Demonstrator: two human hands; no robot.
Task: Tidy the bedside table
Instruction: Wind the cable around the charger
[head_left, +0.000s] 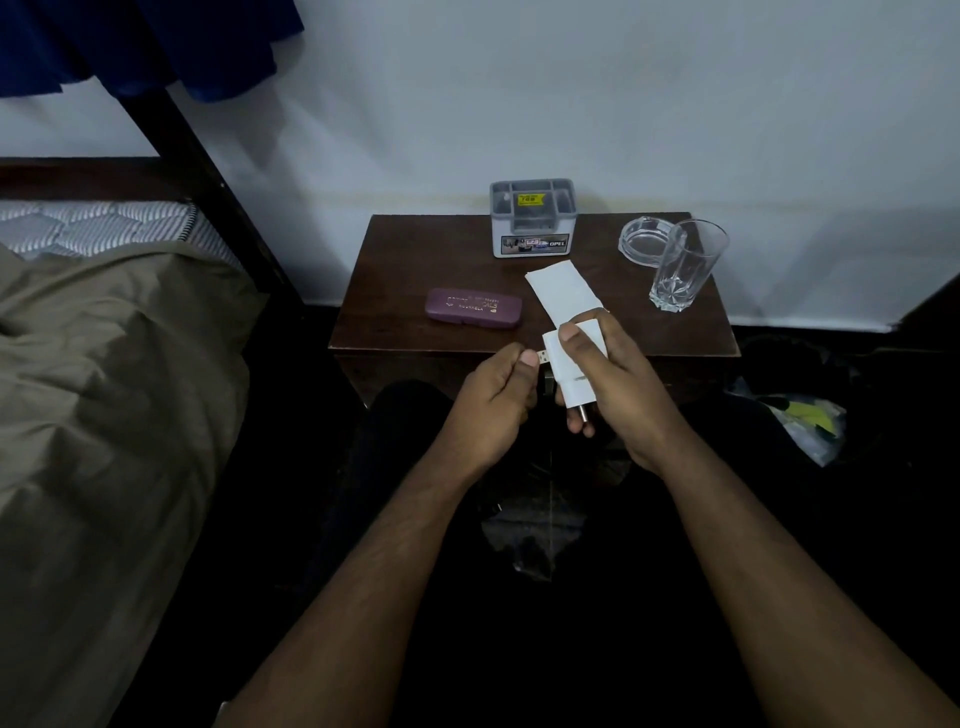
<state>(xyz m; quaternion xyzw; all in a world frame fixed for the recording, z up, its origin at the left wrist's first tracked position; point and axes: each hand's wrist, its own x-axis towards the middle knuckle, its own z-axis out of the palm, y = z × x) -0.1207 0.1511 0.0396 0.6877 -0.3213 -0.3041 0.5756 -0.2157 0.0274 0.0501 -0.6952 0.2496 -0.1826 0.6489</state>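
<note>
My right hand (615, 384) grips a white charger plug (570, 371) just in front of the dark wooden bedside table (395, 322). My left hand (496, 397) pinches the metal USB connector (543, 357) at the charger's left side; whether it sits in the port I cannot tell. On the table lie a maroon glasses case (472, 307), a white folded paper (561, 293), a grey organiser box (532, 218), a glass ashtray (644, 241) and an upright drinking glass (685, 265).
A bed with a brown cover (104, 389) lies to the left, its dark post (208, 187) close to the table. A plastic bag (800, 421) lies on the dark floor at the right. The white wall (571, 104) runs behind the table.
</note>
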